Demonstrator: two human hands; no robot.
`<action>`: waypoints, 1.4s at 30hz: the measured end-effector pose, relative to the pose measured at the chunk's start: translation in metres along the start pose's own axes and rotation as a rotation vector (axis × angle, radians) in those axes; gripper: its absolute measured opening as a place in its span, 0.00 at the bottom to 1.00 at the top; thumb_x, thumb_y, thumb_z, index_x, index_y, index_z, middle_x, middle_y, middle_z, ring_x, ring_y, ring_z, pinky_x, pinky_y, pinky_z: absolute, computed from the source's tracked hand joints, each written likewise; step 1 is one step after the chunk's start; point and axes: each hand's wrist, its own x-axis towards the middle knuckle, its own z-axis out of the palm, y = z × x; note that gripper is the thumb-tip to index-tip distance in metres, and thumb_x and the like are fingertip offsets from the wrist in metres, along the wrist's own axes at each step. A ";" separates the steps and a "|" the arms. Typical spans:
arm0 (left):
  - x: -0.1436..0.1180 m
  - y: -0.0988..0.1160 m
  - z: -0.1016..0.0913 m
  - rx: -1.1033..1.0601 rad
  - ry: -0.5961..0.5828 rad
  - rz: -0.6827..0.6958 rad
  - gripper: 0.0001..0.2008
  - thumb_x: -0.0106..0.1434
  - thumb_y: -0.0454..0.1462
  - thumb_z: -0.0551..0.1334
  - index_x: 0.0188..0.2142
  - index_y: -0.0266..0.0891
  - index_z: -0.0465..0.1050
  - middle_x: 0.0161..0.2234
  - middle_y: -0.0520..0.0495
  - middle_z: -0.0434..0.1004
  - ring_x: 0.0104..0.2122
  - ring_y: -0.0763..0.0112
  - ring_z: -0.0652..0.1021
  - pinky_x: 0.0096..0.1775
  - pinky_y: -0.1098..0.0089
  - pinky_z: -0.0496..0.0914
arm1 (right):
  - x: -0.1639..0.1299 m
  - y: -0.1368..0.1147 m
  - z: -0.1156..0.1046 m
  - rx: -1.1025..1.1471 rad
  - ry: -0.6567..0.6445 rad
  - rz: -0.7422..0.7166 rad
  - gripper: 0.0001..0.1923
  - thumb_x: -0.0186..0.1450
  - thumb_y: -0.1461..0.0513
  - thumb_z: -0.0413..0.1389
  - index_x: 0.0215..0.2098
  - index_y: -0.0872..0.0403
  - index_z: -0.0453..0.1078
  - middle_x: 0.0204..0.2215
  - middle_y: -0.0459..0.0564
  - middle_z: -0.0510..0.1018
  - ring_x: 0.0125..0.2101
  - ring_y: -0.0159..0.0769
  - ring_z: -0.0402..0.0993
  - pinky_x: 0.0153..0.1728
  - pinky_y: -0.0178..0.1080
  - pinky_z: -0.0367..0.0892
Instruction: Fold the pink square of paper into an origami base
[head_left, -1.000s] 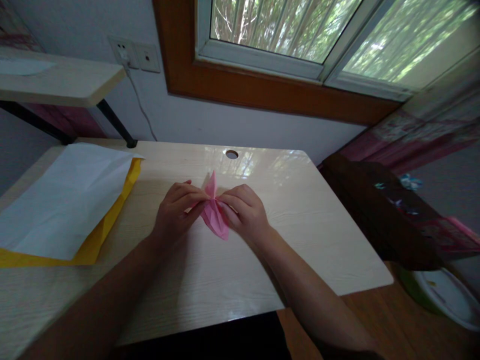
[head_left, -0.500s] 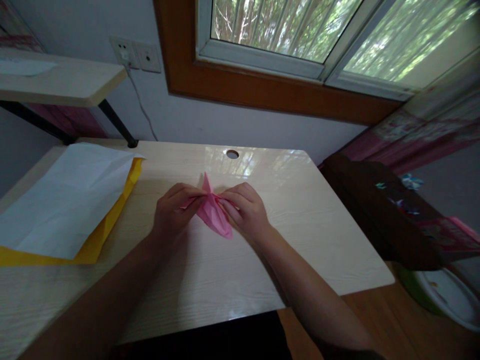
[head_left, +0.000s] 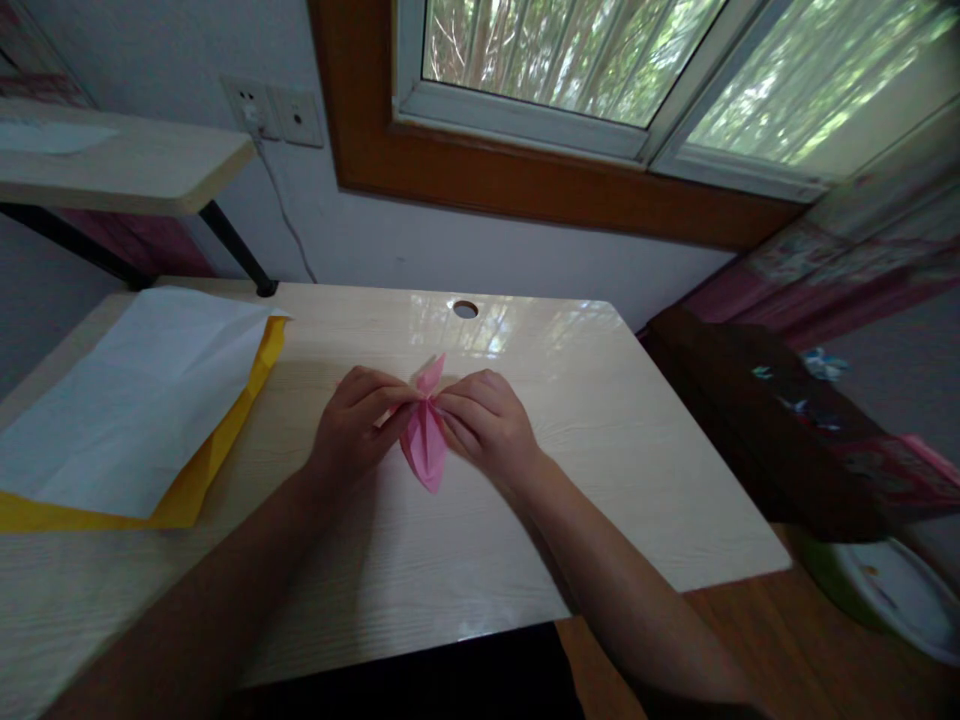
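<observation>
Already the pink paper model is well past its early folds, judging by its shape: it is a narrow, layered, creased piece with a pointed tip toward the window and a longer point toward the person, not a flat sheet. More shaping at the middle appears to be left, since both hands are pinching there; how many folds remain cannot be told from this view.

Furthest left, a white sheet lies on top of a yellow sheet on the pale wooden desk, well apart from the hands and untouched.

Next, the left hand has its fingers closed together on the left edge of the pink paper model, thumb and fingertips gripping it near its waist. The model sits between the two hands, held just above or on the desk; which of the two cannot be told. Its upper tip pokes out above the knuckles and its lower point hangs below them.

On the other side, the right hand is likewise pinched shut on the model's right edge, fingertips nearly meeting those of the left hand.

Beyond them, a cable hole marks the desk's far edge, and a dark cabinet stands at the right.
</observation>
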 end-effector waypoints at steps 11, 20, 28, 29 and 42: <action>-0.001 0.004 0.001 -0.124 -0.045 -0.006 0.04 0.67 0.32 0.65 0.42 0.40 0.76 0.38 0.46 0.81 0.39 0.69 0.80 0.43 0.69 0.75 | 0.002 -0.002 -0.001 0.022 0.018 0.009 0.08 0.71 0.64 0.57 0.48 0.50 0.73 0.41 0.51 0.82 0.41 0.41 0.75 0.44 0.47 0.71; -0.002 0.002 0.001 -0.196 -0.061 -0.040 0.04 0.67 0.31 0.66 0.41 0.41 0.77 0.38 0.47 0.81 0.38 0.70 0.81 0.42 0.70 0.75 | 0.003 -0.004 -0.004 0.061 0.030 0.065 0.07 0.70 0.64 0.60 0.46 0.51 0.74 0.53 0.56 0.77 0.51 0.43 0.74 0.50 0.48 0.73; -0.004 -0.002 0.002 -0.186 -0.061 -0.025 0.05 0.68 0.34 0.66 0.43 0.44 0.77 0.39 0.48 0.82 0.41 0.68 0.81 0.45 0.65 0.76 | 0.007 -0.004 -0.004 0.100 -0.036 0.014 0.08 0.70 0.64 0.59 0.47 0.49 0.73 0.44 0.50 0.82 0.54 0.43 0.74 0.56 0.52 0.71; -0.003 -0.003 0.003 -0.165 -0.047 -0.022 0.05 0.68 0.35 0.66 0.43 0.44 0.77 0.39 0.49 0.82 0.41 0.68 0.81 0.48 0.63 0.76 | 0.007 -0.004 -0.004 0.091 -0.040 0.020 0.07 0.70 0.64 0.59 0.46 0.49 0.73 0.42 0.49 0.82 0.53 0.43 0.74 0.55 0.52 0.71; -0.004 0.002 0.003 -0.022 -0.072 -0.049 0.09 0.64 0.37 0.68 0.40 0.43 0.70 0.53 0.44 0.72 0.53 0.59 0.74 0.55 0.54 0.71 | 0.006 -0.005 -0.004 -0.040 0.128 0.064 0.05 0.68 0.66 0.60 0.41 0.50 0.73 0.39 0.50 0.82 0.43 0.42 0.75 0.47 0.49 0.73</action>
